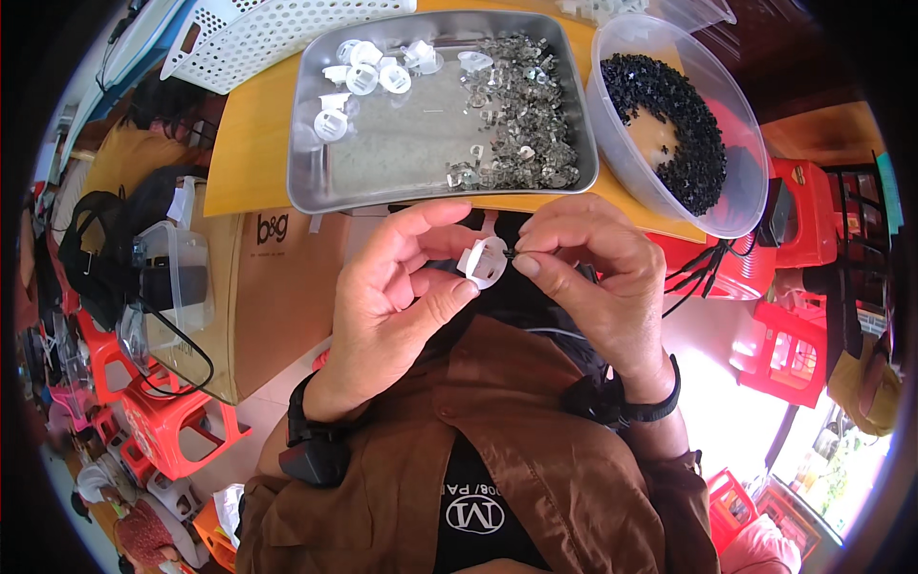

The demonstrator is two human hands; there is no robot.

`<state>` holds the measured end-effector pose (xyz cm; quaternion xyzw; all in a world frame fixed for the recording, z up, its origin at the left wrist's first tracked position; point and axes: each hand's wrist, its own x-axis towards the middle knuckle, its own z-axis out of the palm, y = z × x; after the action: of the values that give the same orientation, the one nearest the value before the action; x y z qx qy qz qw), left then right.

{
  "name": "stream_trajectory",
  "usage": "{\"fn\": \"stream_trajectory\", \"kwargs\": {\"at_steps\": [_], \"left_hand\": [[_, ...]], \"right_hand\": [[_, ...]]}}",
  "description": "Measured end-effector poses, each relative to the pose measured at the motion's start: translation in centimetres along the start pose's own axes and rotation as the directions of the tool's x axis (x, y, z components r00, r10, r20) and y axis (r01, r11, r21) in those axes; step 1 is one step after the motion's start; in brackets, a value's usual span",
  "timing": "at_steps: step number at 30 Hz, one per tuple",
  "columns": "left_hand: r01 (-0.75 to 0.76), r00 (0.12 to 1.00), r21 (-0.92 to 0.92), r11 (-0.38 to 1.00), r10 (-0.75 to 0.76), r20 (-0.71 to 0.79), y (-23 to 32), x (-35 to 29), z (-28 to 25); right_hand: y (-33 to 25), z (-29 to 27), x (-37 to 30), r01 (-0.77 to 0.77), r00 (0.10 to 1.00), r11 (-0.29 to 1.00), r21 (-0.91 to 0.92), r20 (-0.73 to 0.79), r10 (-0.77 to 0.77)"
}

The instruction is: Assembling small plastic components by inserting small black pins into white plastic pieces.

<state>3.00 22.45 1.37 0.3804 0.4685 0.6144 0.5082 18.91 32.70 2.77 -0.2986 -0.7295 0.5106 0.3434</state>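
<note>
Mid-piece rn, afaict. The left hand is part-curled, thumb and fingers closed around the edges of a white round plastic piece, so that's the thing being worked on, right btwn the two hands. The right hand has thumb + index pinched tight on a tiny black part, which sits right at the white piece's edge on the right-hand side. Can't tell if it's actually seated or just touching, so I'd call this one unfinished, prob. close.

As for the rest: just beyond the left hand, at the near-left end of the metal tray, there's a small bunch of similar white pieces. No idea if those are done or waiting, too small to see if they've got black bits in, tbh. Straight out past the right hand, same tray, is a big heap of small clear parts. Farther out to its right, a clear plastic tub on the yellow surface has loads of loose black parts. So imo plenty of stock left.
</note>
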Motion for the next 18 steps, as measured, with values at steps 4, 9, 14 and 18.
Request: {"fn": "stream_trajectory", "kwargs": {"at_steps": [4,9,14,18], "left_hand": [[0.033,0.999,0.005,0.999,-0.033,-0.017,0.25,-0.11,0.03],[0.007,1.0,0.008,1.0,-0.007,-0.018,0.03,-0.13,0.0],[-0.003,1.0,0.002,1.0,0.003,-0.001,-0.14,-0.14,-0.02],[0.001,1.0,0.007,1.0,-0.001,0.001,-0.03,-0.1,-0.03]], "right_hand": [[-0.19,0.2,0.01,-0.017,1.0,1.0,-0.02,0.012,0.017],[0.01,0.48,-0.12,0.005,1.0,1.0,-0.012,-0.001,-0.005],[-0.33,0.28,-0.22,-0.034,0.999,0.999,-0.024,0.029,0.034],[-0.55,0.12,-0.29,-0.054,0.997,0.998,-0.035,0.05,0.056]]}}
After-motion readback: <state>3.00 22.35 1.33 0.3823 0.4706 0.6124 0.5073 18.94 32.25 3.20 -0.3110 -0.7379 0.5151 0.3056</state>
